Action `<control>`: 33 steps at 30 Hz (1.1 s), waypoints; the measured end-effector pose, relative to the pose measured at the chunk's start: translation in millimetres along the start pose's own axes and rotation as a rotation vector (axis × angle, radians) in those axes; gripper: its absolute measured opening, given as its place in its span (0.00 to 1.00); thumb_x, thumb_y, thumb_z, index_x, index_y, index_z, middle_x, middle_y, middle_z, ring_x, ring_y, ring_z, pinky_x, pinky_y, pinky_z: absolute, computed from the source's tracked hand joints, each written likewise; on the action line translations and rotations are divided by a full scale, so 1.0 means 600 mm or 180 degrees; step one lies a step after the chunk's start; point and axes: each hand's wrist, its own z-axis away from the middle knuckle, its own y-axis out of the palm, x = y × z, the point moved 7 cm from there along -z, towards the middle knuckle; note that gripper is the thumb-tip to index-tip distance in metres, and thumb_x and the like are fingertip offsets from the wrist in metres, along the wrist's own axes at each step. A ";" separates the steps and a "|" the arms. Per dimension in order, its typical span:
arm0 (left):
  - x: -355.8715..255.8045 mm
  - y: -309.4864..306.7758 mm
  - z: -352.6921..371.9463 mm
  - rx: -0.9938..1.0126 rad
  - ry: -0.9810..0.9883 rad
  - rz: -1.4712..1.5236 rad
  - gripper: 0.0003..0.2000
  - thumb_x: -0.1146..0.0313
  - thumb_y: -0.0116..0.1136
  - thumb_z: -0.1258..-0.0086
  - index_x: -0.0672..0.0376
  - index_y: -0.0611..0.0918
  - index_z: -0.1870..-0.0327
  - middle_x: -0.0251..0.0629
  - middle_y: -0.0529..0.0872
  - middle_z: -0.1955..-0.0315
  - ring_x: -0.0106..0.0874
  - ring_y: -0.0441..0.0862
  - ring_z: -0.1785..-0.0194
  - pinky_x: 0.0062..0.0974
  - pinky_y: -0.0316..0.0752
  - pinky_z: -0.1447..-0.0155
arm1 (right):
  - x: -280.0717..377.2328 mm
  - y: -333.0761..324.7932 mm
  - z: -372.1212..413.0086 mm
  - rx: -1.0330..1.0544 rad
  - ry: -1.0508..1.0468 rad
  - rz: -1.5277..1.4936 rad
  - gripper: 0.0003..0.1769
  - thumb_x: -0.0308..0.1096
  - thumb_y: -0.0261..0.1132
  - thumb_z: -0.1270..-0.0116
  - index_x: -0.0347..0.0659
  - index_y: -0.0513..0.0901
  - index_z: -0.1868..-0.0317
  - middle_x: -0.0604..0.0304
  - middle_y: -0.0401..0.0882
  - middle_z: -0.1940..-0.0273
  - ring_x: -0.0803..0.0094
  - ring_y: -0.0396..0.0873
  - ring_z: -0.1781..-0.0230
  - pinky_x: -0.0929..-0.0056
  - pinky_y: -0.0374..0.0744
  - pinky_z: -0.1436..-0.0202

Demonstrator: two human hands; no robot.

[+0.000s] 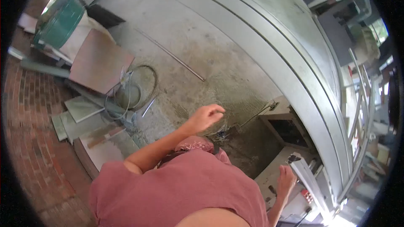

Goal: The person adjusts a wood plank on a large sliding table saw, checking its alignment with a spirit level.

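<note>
My left hand [205, 118] hangs in front of my body over the concrete floor, its fingers curled; whatever may be in them is too small to make out. At the lower right, my right hand [286, 179] is beside the end of a grey metal profile [309, 178]. Its fingers look bent, and whether they touch the profile is unclear. Long pale metal strips [290, 75] curve across the view from the top to the right.
A thin metal rod [172, 56] lies on the floor. Coiled hose [155, 85], a brown board [99, 61] and a green drum [63, 23] are at the left. An open box-like frame [290, 130] stands near my right hand. Brick paving [33, 143] is at the far left.
</note>
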 end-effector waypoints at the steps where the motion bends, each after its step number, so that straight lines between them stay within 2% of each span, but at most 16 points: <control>1: 0.003 -0.037 0.003 -0.0125 -0.0094 -0.0157 0.11 0.66 0.55 0.32 0.62 0.81 0.54 0.29 0.78 0.76 0.18 0.70 0.74 0.20 0.66 0.69 | 0.036 0.021 -0.005 -0.0029 -0.0154 0.0099 0.15 0.42 0.59 0.34 0.38 0.82 0.69 0.55 0.74 0.83 0.68 0.73 0.84 0.66 0.70 0.75; 2: 0.001 -0.071 0.004 -0.0218 -0.0169 -0.0320 0.10 0.67 0.54 0.30 0.62 0.82 0.55 0.27 0.77 0.76 0.17 0.68 0.75 0.18 0.64 0.71 | 0.067 0.042 -0.010 -0.0073 -0.0274 0.0200 0.16 0.43 0.59 0.34 0.38 0.82 0.70 0.54 0.76 0.82 0.66 0.74 0.83 0.65 0.71 0.74; 4: -0.006 -0.128 0.005 -0.0576 -0.0482 -0.0272 0.10 0.67 0.56 0.33 0.62 0.82 0.58 0.28 0.78 0.78 0.18 0.70 0.73 0.19 0.67 0.69 | 0.057 0.115 -0.015 0.0253 0.0282 0.0023 0.17 0.43 0.57 0.33 0.38 0.82 0.71 0.52 0.78 0.78 0.60 0.78 0.77 0.63 0.73 0.70; 6: 0.011 -0.172 -0.010 -0.0741 -0.0304 -0.0531 0.09 0.67 0.56 0.33 0.63 0.83 0.59 0.28 0.78 0.78 0.16 0.68 0.74 0.18 0.65 0.70 | 0.005 0.214 -0.006 0.0511 0.0579 -0.0386 0.13 0.42 0.58 0.35 0.42 0.82 0.65 0.49 0.79 0.67 0.51 0.76 0.61 0.57 0.73 0.56; 8: 0.021 -0.197 -0.025 -0.0789 -0.0733 -0.0746 0.10 0.65 0.55 0.31 0.64 0.83 0.62 0.27 0.76 0.79 0.15 0.67 0.76 0.16 0.62 0.72 | -0.010 0.279 0.029 0.0022 0.0058 -0.0689 0.11 0.37 0.60 0.39 0.39 0.82 0.62 0.49 0.81 0.65 0.54 0.79 0.62 0.60 0.76 0.58; 10: 0.030 -0.205 -0.043 -0.0273 -0.0944 -0.0485 0.13 0.61 0.54 0.29 0.63 0.82 0.65 0.26 0.74 0.82 0.14 0.67 0.77 0.14 0.60 0.73 | -0.090 0.387 0.110 0.0021 0.0682 -0.0620 0.12 0.36 0.62 0.42 0.41 0.82 0.60 0.48 0.81 0.63 0.54 0.79 0.60 0.60 0.76 0.55; 14: 0.011 -0.173 -0.091 0.0441 -0.0512 -0.0321 0.14 0.59 0.52 0.28 0.62 0.81 0.65 0.25 0.73 0.81 0.15 0.69 0.76 0.14 0.62 0.73 | -0.191 0.544 0.340 0.0437 0.2014 -0.0514 0.16 0.32 0.62 0.48 0.44 0.82 0.56 0.46 0.81 0.59 0.51 0.78 0.55 0.59 0.75 0.50; 17: 0.007 -0.126 -0.125 0.0757 -0.0329 -0.0582 0.14 0.59 0.52 0.27 0.63 0.80 0.62 0.27 0.75 0.78 0.16 0.70 0.75 0.15 0.64 0.72 | -0.170 0.573 0.495 0.0615 0.2835 -0.0624 0.18 0.26 0.57 0.49 0.45 0.83 0.56 0.45 0.81 0.57 0.49 0.78 0.53 0.59 0.75 0.48; 20: 0.008 -0.064 -0.151 0.1129 -0.0249 -0.0595 0.14 0.59 0.52 0.27 0.63 0.80 0.59 0.28 0.76 0.75 0.16 0.71 0.74 0.16 0.65 0.71 | -0.123 0.583 0.602 0.0125 0.3849 -0.1280 0.20 0.23 0.54 0.51 0.45 0.83 0.57 0.45 0.82 0.59 0.48 0.78 0.54 0.59 0.75 0.48; 21: 0.000 -0.042 -0.157 0.1269 -0.0199 -0.0622 0.14 0.59 0.52 0.27 0.62 0.80 0.59 0.28 0.76 0.75 0.16 0.71 0.74 0.16 0.66 0.71 | -0.105 0.587 0.611 -0.0071 0.3572 -0.1004 0.17 0.25 0.55 0.49 0.44 0.84 0.59 0.45 0.82 0.60 0.50 0.79 0.55 0.61 0.76 0.49; 24: -0.022 0.031 -0.158 0.1691 -0.0041 -0.0594 0.13 0.60 0.53 0.28 0.62 0.80 0.59 0.28 0.77 0.75 0.16 0.72 0.73 0.16 0.67 0.70 | -0.050 0.571 0.602 -0.0135 0.4082 -0.1532 0.16 0.27 0.55 0.47 0.44 0.84 0.59 0.42 0.81 0.57 0.50 0.79 0.52 0.59 0.76 0.49; 25: -0.026 0.052 -0.156 0.1858 -0.0023 -0.0566 0.13 0.60 0.53 0.28 0.62 0.80 0.58 0.28 0.77 0.75 0.16 0.72 0.73 0.16 0.68 0.69 | -0.052 0.595 0.601 -0.0354 0.3960 -0.1470 0.13 0.33 0.56 0.43 0.45 0.85 0.61 0.43 0.81 0.59 0.50 0.79 0.53 0.59 0.76 0.50; 26: -0.034 0.073 -0.154 0.1969 0.0048 -0.0564 0.13 0.60 0.53 0.28 0.62 0.80 0.58 0.28 0.77 0.75 0.16 0.72 0.73 0.16 0.68 0.69 | -0.048 0.592 0.591 -0.0459 0.4038 -0.1509 0.13 0.33 0.56 0.43 0.45 0.85 0.61 0.43 0.81 0.59 0.50 0.79 0.53 0.59 0.76 0.50; 28: -0.044 0.110 -0.150 0.2230 0.0211 -0.0764 0.12 0.61 0.53 0.28 0.62 0.80 0.58 0.28 0.78 0.75 0.17 0.73 0.72 0.16 0.69 0.68 | -0.048 0.586 0.566 -0.0669 0.4692 -0.2057 0.12 0.40 0.58 0.41 0.44 0.85 0.64 0.48 0.83 0.64 0.56 0.82 0.59 0.61 0.77 0.56; 29: -0.042 0.126 -0.151 0.2301 0.0277 -0.0834 0.12 0.62 0.53 0.28 0.63 0.80 0.59 0.29 0.78 0.75 0.17 0.73 0.72 0.16 0.70 0.67 | -0.052 0.565 0.547 -0.0731 0.4723 -0.2100 0.12 0.40 0.58 0.41 0.44 0.85 0.64 0.48 0.83 0.64 0.56 0.82 0.59 0.61 0.77 0.56; 33: -0.034 0.174 -0.152 0.2582 0.0299 -0.1009 0.12 0.62 0.53 0.28 0.63 0.80 0.59 0.29 0.78 0.75 0.18 0.74 0.72 0.17 0.71 0.67 | -0.146 0.504 0.548 -0.1359 0.4991 -0.1196 0.18 0.46 0.55 0.38 0.40 0.83 0.66 0.51 0.83 0.65 0.55 0.81 0.61 0.60 0.76 0.57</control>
